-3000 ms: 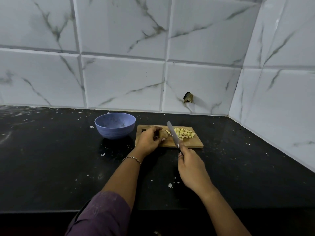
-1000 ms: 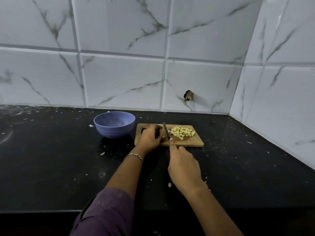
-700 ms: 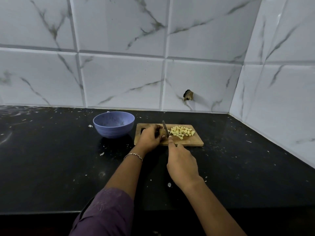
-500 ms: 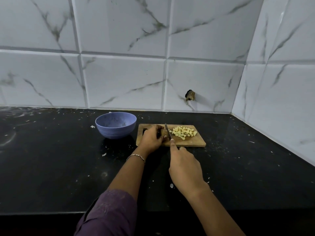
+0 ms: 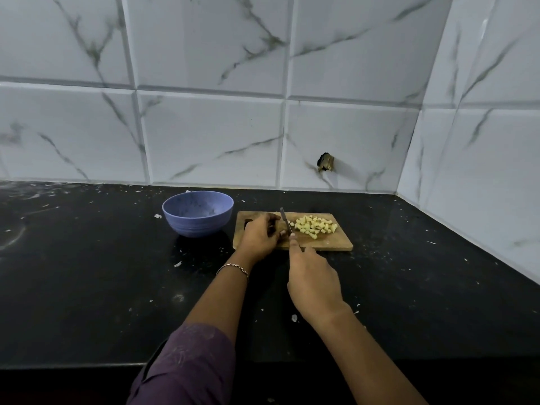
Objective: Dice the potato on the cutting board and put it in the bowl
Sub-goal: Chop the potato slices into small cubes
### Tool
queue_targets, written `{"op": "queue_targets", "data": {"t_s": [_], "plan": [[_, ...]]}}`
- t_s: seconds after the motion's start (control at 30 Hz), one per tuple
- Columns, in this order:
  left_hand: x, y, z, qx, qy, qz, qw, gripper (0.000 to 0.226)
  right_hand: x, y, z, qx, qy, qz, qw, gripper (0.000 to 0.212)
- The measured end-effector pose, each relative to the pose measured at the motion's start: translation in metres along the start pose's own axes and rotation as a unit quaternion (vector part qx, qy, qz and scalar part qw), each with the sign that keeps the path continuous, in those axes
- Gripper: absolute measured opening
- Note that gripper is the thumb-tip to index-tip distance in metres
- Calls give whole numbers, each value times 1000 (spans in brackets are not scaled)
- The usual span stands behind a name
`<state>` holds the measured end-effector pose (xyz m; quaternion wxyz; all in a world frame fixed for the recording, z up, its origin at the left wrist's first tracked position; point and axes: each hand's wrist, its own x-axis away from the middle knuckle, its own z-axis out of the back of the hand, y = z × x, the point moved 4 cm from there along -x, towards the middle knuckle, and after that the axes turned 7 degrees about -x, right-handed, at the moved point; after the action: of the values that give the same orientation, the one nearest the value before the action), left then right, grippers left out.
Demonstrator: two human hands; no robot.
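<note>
Black surface (image 5: 87, 273), flecked with pale scraps; marble-look tiled wall (image 5: 210, 141) behind, with a dark hole (image 5: 325, 162) in one tile.

Your left hand (image 5: 260, 238) sits on the cutting board (image 5: 327, 244), fingers curled down over the uncut piece of potato (image 5: 283, 228). Most of that piece is hidden under the fingers, so I can't tell how much is left. Your right hand (image 5: 314, 283) is wrapped round the handle of the knife (image 5: 286, 221), forefinger stretched forward toward the blade; the handle itself is hidden. The blade stands edge-down just right of your left fingertips, at the potato. Whether it is touching or already in the cut, I can't tell.

Diced potato (image 5: 315, 226) lies in a loose heap on the board, just beyond and right of the knife hand. The blue bowl (image 5: 195, 226) sits just left of your left hand, off the board, with no potato seen in it.

Step in hand, my read: dicing the last chunk, bowl transfer not yet begun.
- Tuck your left fingertips back so the knuckles face the blade flat, not the nails.
- Cut straight down in even steps, matching the cubes in the heap.
- The piece looks small and may roll, so set a flat side down and pinch it firmly.
- Sweep cut bits right toward the heap so the lane stays free.
- Stay off the board's near edge; cubes could drop onto the littered surface.
</note>
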<state>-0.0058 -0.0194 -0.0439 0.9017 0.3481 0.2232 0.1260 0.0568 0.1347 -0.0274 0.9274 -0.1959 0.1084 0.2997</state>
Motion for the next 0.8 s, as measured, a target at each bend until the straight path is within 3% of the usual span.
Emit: {"op": "queue_targets", "data": {"t_s": [0.8], "plan": [[-1, -2, -1, 6, -6, -7, 1000, 44, 2, -2, -2, 17, -17, 1, 1000, 73]]}}
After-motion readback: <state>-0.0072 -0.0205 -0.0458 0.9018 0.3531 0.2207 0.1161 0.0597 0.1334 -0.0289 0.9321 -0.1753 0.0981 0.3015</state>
